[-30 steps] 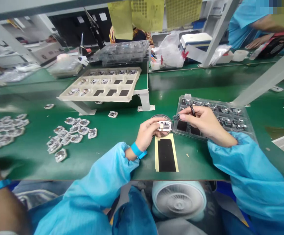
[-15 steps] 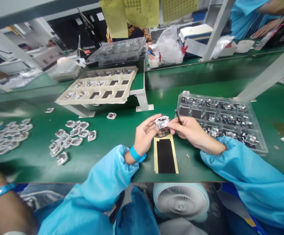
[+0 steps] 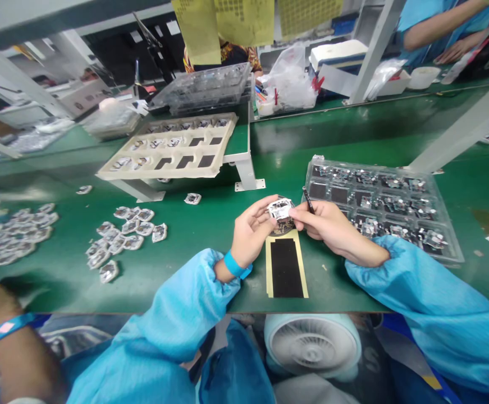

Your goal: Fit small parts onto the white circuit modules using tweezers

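My left hand (image 3: 250,227) is closed on a small white plastic housing (image 3: 279,208) with electronic parts inside, held between thumb and fingers. Against its right edge rest the fingertips of my right hand (image 3: 322,221), which also grips a thin black pen-like tool (image 3: 308,200), its shaft sticking up past the fingers. Whether the right fingertips pinch a tiny part is too small to tell. Beneath the housing sits a round, dark speckled disc (image 3: 285,225). A yellow-edged black pad (image 3: 287,268) lies on the green bench just in front of it.
To the right lies a clear compartment tray (image 3: 385,202) with circuit boards. A cream tray (image 3: 168,145) sits on a raised stand at left. Several similar housings (image 3: 120,233) are grouped on the bench. A co-worker's wristbanded arm (image 3: 6,328) is at lower left.
My hands stay nearly in place, with the white housing tilted slightly differently. The co-worker's arm at lower left has shifted a little to the right; another person's arm at upper right has moved.
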`<control>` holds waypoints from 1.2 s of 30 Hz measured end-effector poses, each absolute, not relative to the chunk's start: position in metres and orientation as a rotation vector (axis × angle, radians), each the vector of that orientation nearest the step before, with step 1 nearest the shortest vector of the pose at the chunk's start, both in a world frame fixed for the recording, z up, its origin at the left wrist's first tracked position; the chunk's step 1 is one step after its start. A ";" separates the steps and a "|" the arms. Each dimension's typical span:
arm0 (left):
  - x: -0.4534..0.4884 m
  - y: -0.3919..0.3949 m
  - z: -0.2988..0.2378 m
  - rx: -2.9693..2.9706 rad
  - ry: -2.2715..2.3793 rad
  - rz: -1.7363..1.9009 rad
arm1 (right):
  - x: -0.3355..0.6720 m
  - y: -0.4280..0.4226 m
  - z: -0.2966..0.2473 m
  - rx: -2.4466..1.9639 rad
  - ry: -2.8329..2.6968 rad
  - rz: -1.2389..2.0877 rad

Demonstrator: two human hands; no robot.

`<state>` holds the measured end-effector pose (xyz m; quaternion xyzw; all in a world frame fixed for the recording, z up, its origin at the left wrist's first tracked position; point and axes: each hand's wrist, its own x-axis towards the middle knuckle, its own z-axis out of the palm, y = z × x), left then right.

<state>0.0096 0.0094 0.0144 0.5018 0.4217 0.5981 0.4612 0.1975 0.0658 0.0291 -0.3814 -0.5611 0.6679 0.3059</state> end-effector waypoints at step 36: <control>0.011 0.010 0.008 1.476 1.260 1.519 | 0.197 0.066 0.028 -1.028 -1.476 1.763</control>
